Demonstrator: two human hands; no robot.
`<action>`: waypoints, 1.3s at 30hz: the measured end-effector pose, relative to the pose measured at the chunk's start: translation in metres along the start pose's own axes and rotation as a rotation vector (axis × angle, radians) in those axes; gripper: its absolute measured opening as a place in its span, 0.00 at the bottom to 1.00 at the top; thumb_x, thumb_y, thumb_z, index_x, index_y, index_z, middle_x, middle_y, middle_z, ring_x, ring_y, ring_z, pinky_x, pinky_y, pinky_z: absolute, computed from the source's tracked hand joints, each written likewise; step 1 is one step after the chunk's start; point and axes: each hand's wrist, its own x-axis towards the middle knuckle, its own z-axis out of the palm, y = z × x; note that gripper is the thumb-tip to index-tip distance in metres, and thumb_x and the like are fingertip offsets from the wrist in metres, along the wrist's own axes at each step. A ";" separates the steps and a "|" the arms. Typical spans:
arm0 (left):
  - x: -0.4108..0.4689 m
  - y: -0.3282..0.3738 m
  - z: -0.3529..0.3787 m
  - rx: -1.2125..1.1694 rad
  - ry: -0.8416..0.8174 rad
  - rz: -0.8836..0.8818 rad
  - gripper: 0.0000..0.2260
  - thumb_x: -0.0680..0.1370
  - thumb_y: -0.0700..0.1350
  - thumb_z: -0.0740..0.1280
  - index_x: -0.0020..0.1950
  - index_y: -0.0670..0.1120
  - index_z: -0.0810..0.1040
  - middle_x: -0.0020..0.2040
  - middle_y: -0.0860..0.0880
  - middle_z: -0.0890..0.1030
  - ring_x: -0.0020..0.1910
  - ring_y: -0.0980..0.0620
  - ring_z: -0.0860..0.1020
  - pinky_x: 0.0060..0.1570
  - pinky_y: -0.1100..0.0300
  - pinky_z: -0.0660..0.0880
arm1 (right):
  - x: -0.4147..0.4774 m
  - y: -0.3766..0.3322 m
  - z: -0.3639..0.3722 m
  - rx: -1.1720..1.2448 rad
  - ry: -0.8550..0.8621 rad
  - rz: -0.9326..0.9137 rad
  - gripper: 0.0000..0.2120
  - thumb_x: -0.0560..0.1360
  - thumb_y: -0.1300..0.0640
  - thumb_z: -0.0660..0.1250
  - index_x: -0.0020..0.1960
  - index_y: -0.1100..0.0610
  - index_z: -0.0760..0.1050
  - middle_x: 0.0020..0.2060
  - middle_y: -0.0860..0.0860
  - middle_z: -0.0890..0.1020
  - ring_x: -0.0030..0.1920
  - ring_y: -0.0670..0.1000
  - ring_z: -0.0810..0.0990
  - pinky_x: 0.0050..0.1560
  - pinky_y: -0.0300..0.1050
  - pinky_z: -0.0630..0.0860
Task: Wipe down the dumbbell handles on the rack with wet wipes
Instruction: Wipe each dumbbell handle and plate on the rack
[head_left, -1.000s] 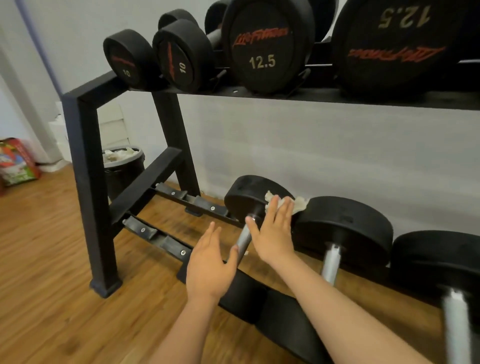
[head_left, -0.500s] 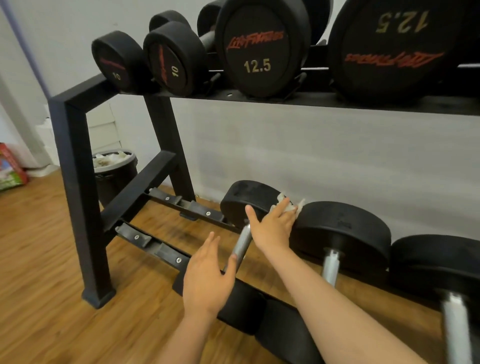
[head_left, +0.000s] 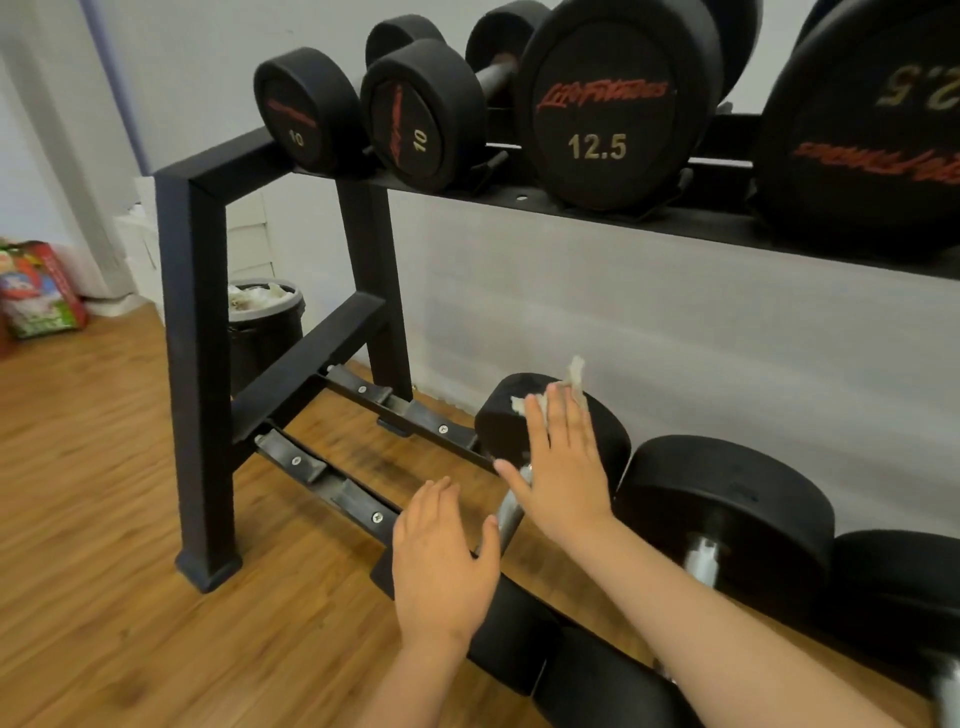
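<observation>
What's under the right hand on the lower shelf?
A white wet wipe pokes out past the fingertips of the right hand, which lies flat on the dumbbell head. The hand hides the rest of the wipe and the upper end of the handle.

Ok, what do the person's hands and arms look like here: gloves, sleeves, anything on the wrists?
Both are bare. The left hand and right hand wear no gloves, and no rings show on the fingers in view. Neither wrist carries a watch or band. The left forearm and right forearm show no sleeve up to the frame edge.
</observation>
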 end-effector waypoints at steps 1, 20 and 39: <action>0.000 0.001 0.000 -0.007 -0.003 -0.001 0.25 0.80 0.59 0.58 0.75 0.50 0.66 0.74 0.53 0.68 0.76 0.55 0.60 0.75 0.56 0.54 | 0.010 0.005 -0.003 -0.007 -0.025 -0.022 0.39 0.79 0.33 0.45 0.80 0.57 0.44 0.79 0.59 0.45 0.78 0.58 0.40 0.77 0.54 0.41; 0.001 -0.002 0.001 -0.063 0.013 0.056 0.23 0.79 0.58 0.60 0.71 0.48 0.70 0.67 0.53 0.73 0.70 0.54 0.67 0.71 0.56 0.63 | 0.033 0.002 -0.030 -0.050 -0.144 -0.189 0.29 0.82 0.39 0.47 0.80 0.47 0.47 0.80 0.51 0.45 0.78 0.52 0.37 0.76 0.54 0.34; 0.056 -0.038 -0.070 -0.082 -0.040 0.464 0.23 0.82 0.45 0.62 0.77 0.49 0.62 0.76 0.52 0.65 0.76 0.56 0.60 0.76 0.54 0.59 | -0.098 -0.105 0.014 0.444 0.162 0.280 0.21 0.80 0.48 0.52 0.60 0.53 0.80 0.59 0.48 0.82 0.61 0.50 0.79 0.60 0.52 0.77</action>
